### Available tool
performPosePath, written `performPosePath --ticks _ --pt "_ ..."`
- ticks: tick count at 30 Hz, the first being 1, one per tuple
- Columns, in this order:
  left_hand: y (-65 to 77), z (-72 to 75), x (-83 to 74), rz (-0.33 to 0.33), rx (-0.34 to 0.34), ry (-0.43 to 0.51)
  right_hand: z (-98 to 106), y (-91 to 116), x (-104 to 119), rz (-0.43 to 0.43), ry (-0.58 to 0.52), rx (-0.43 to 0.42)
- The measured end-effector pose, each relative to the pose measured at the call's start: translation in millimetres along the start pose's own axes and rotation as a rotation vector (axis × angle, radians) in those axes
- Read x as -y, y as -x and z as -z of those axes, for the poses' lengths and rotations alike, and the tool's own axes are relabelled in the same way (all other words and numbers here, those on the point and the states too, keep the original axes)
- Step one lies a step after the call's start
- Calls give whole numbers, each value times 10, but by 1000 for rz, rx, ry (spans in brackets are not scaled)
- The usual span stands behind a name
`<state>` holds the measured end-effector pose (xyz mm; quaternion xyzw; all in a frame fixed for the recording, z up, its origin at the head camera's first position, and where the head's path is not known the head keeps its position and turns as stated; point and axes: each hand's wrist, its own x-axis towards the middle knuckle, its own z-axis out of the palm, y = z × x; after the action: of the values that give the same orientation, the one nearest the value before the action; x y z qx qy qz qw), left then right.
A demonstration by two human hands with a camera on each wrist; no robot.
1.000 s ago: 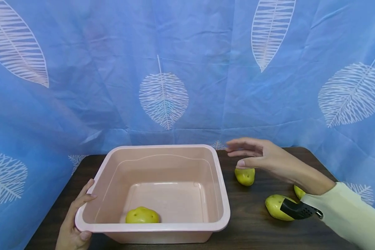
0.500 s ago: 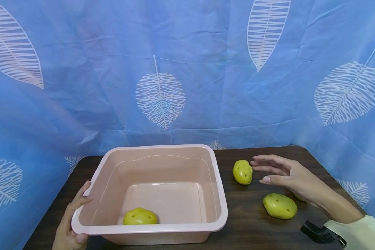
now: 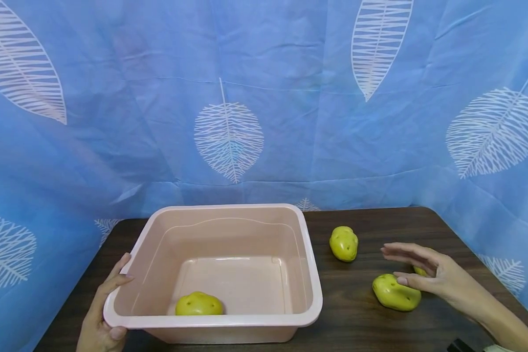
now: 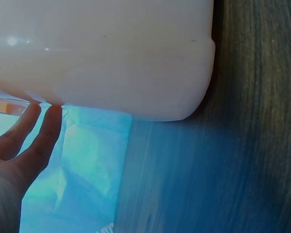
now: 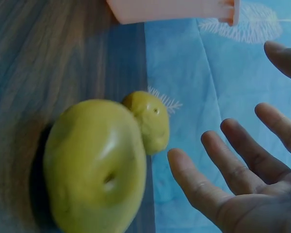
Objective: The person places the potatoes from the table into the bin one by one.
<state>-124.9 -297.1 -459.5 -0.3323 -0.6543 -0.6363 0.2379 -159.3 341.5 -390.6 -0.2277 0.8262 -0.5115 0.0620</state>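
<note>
Close by, our left hand (image 3: pixel 100 313) grips the pink basin (image 3: pixel 211 321) at its near left corner, fingers on the side rim, thumb at the front. Inside, by the near wall, we have one yellow potato (image 3: pixel 199 304). Rightward on the dark worktop (image 3: pixel 352 322) lies a second potato (image 3: pixel 396 294); our right hand (image 3: pixel 451 279) hovers over it, fingers apart, partly hiding a third potato (image 3: pixel 419 270). Farther back sits a fourth potato (image 3: pixel 344 243), before the blue curtain (image 3: pixel 290 137).

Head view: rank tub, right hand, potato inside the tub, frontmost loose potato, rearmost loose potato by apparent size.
1. Tub
2. Right hand
3. Frontmost loose potato
Unranked, too close to call: potato inside the tub (partly hidden), rearmost loose potato.
</note>
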Motion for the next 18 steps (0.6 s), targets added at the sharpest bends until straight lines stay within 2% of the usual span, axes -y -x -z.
performPosePath --ticks 7,10,15,18 --pt "-5 -4 2 -6 9 28 -18 91 -210 26 -55 -12" --pt "-25 -7 22 -41 25 17 -40 118 -302 46 -56 -20" --pt "-36 -18 38 -71 38 43 -84 163 -452 85 22 -39" --pt "-37 -22 37 -75 38 62 -120 200 -510 47 94 -63"
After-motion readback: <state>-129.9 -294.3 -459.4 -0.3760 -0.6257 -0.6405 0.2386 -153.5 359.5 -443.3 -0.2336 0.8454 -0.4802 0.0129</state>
